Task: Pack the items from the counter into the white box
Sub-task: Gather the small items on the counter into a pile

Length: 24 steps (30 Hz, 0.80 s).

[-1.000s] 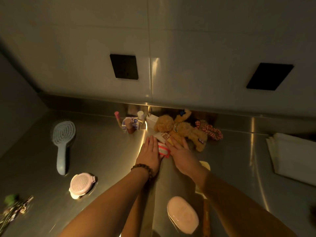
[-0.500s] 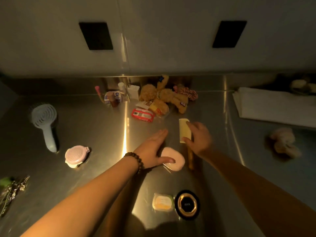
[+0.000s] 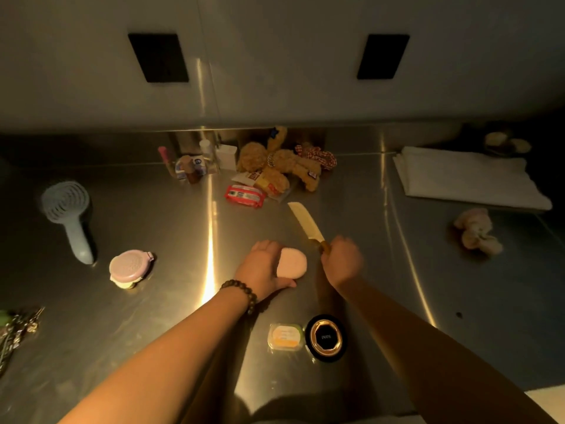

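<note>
The left hand (image 3: 265,267) curls around the pink oval case (image 3: 292,262) on the steel counter (image 3: 146,301) while the right hand (image 3: 344,260), just beside it, grips the handle of a pale comb (image 3: 305,221) angled away toward the plush toy (image 3: 284,165).

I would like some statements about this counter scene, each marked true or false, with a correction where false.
1. The right hand grips the comb by its handle. True.
2. The left hand holds the blue hairbrush. False: it grips the pink oval case; the hairbrush lies apart, far to the left.
3. A beaded bracelet is on the left wrist. True.
4. The red packet lies inside a white box. False: it lies on the steel counter, near the plush toy.
</note>
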{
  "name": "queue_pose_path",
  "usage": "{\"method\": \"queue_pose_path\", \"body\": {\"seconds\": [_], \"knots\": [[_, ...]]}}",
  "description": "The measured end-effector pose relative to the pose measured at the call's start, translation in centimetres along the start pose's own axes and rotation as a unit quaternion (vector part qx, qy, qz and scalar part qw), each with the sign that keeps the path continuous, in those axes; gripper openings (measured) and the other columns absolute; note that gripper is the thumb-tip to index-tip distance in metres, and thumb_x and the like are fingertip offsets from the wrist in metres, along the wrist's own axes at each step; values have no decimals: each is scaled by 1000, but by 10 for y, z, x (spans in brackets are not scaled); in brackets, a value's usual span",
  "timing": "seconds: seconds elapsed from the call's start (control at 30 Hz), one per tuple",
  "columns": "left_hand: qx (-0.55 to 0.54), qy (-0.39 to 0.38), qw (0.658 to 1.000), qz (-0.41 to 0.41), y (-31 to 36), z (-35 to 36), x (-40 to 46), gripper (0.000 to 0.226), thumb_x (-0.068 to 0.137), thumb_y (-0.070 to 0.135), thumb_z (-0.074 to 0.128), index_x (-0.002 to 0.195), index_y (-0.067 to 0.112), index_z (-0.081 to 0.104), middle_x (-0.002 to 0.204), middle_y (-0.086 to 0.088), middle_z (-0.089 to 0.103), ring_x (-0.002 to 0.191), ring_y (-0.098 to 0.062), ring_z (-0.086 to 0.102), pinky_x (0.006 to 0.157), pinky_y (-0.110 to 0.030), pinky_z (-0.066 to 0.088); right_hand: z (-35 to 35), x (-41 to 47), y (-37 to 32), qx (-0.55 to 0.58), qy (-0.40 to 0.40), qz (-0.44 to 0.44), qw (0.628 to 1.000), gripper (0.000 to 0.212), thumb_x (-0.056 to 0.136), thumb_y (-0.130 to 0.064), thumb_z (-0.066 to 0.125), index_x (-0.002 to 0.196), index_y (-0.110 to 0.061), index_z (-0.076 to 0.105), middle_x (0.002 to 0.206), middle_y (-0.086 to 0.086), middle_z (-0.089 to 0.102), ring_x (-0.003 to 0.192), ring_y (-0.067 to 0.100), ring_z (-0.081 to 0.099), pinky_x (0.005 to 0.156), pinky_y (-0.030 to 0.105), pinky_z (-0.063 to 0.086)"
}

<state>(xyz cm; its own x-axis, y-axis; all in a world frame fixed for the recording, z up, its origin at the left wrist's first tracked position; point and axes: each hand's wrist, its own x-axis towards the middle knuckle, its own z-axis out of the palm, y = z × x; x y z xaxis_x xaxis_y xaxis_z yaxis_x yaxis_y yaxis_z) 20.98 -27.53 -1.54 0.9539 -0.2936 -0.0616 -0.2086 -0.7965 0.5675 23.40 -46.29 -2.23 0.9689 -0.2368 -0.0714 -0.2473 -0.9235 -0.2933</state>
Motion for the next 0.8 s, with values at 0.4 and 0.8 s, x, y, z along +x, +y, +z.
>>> {"method": "queue_pose_path", "body": {"seconds": [0.4, 0.8], "knots": [[1, 182, 963, -198, -90, -79, -2, 73, 63, 62, 70, 116, 16, 49, 116, -5, 54, 106, -23, 49, 85, -35, 43, -5, 26, -100, 181, -23, -203, 962, 22, 89, -13, 61, 112, -13, 60, 116, 4, 54, 112, 19, 46, 97, 35, 43], [-40, 230, 921, -311, -169, -134, 14, 78, 64, 47, 77, 127, 13, 45, 126, -7, 49, 115, -25, 45, 93, -38, 39, 34, 123, -235, 67, -27, -370, 926, 32, 88, -10, 60, 119, -17, 58, 125, 6, 54, 123, 23, 41, 102, 37, 40]]}}
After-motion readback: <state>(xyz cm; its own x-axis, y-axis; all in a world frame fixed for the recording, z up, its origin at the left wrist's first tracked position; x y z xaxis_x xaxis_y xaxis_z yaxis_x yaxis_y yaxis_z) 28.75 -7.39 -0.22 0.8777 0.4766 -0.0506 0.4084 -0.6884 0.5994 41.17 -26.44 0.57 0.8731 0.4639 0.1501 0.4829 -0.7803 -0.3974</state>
